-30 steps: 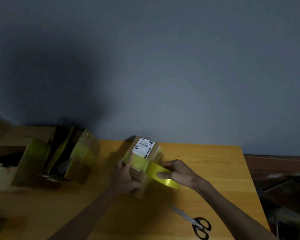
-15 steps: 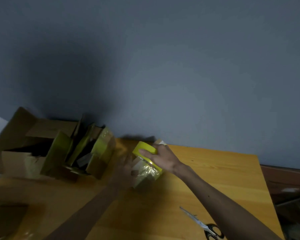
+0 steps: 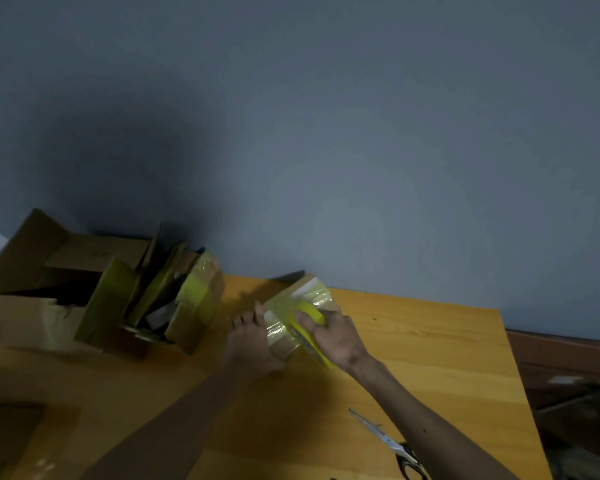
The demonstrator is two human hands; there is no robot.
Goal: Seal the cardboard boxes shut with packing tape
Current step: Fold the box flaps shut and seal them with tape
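Small box (image 3: 280,342) mid-table, toward wall. Left hand (image 3: 253,344) clasps its 9 o'clock side; right hand (image 3: 335,339) grips yellow tape roll (image 3: 311,310) at 3 o'clock. Brace box, pull tape taut, rub flat. Scissors (image 3: 394,446) at 5 o'clock.

yellow tape roll (image 3: 311,311), brown box (image 3: 284,346), black-handled scissors (image 3: 392,445)

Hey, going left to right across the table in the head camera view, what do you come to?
Open cardboard box → taped box leaning beside it → left hand → small box → right hand, holding the tape roll → scissors.
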